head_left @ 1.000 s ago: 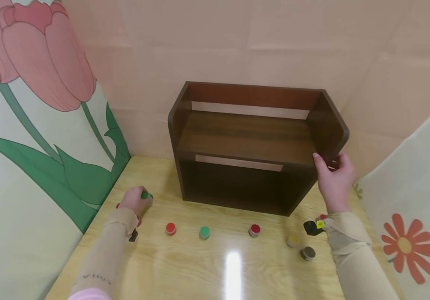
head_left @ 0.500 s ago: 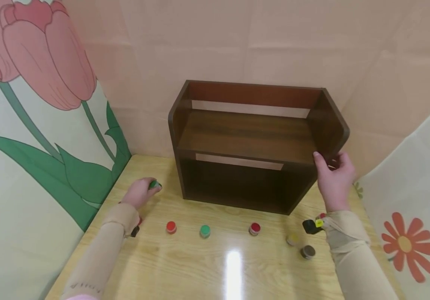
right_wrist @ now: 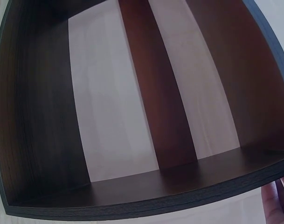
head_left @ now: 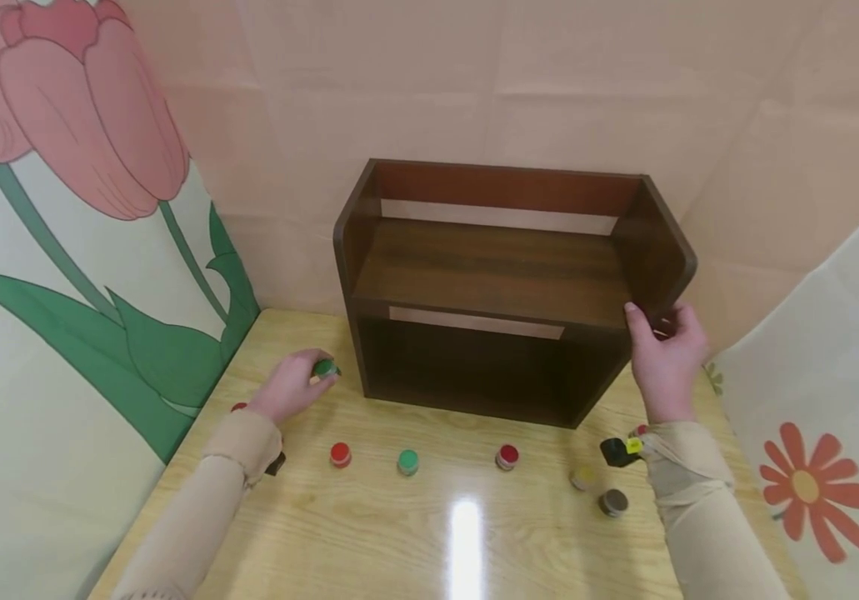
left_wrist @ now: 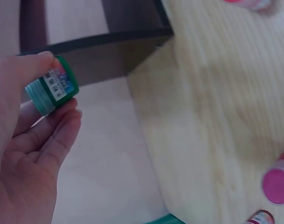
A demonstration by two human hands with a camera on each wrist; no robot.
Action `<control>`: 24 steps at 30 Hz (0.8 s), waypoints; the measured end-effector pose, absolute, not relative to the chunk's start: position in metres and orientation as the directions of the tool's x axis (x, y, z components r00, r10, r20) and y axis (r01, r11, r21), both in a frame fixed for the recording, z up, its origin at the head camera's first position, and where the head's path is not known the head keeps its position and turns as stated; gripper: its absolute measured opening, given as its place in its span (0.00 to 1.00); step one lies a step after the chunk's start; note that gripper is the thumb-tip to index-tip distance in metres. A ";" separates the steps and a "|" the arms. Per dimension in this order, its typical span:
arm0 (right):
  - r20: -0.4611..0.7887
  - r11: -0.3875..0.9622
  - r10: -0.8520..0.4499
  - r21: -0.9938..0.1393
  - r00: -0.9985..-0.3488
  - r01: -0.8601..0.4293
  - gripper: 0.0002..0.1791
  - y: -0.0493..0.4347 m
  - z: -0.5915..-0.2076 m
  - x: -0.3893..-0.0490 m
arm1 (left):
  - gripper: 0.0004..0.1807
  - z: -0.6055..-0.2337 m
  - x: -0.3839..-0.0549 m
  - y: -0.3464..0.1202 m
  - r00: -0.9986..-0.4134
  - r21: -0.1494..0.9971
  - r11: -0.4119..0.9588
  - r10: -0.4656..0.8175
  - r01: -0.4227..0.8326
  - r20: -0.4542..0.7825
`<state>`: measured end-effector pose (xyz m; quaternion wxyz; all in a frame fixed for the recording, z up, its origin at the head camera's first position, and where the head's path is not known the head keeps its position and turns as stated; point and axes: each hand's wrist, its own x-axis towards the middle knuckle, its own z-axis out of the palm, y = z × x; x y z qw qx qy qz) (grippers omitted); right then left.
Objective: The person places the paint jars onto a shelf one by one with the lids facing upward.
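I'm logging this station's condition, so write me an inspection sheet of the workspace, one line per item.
Surface: wood-grain table with a bright glare streak.
Job's things: small green jar; dark shelf.
Clutter: red jar, second green jar, dark red jar, yellow jar and dark jar on the table; others partly hidden.
Hands: left hand pinches the small green jar; right hand grips the shelf's right side.
Cables: nothing seen.
Surroundings: pink backdrop, tulip print left, red flower print right.

Peach wall (head_left: pixel 474 92), possibly cloth, behind a glare-streaked wood-grain tabletop (head_left: pixel 369 533); pale side walls (head_left: pixel 9 433) show pink tulips (head_left: pixel 92 117) left, a red flower (head_left: pixel 806 487) right.
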<state>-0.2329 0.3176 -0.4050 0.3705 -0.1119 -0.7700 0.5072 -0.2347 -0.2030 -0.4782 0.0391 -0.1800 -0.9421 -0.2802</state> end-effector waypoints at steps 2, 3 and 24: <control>0.459 0.467 0.547 -0.862 -0.700 -0.200 0.22 0.318 -0.405 -0.233 | 0.16 -0.474 -0.235 -0.200 -0.923 0.511 0.769 0.336 0.383 0.186; 0.458 0.465 0.547 -0.862 -0.701 -0.201 0.22 0.317 -0.404 -0.232 | 0.15 -0.472 -0.235 -0.199 -0.918 0.510 0.764 0.349 0.394 0.187; 0.448 0.452 0.564 -0.870 -0.694 -0.194 0.22 0.315 -0.405 -0.231 | 0.13 -0.434 -0.222 -0.167 -0.861 0.565 0.671 0.485 0.480 0.156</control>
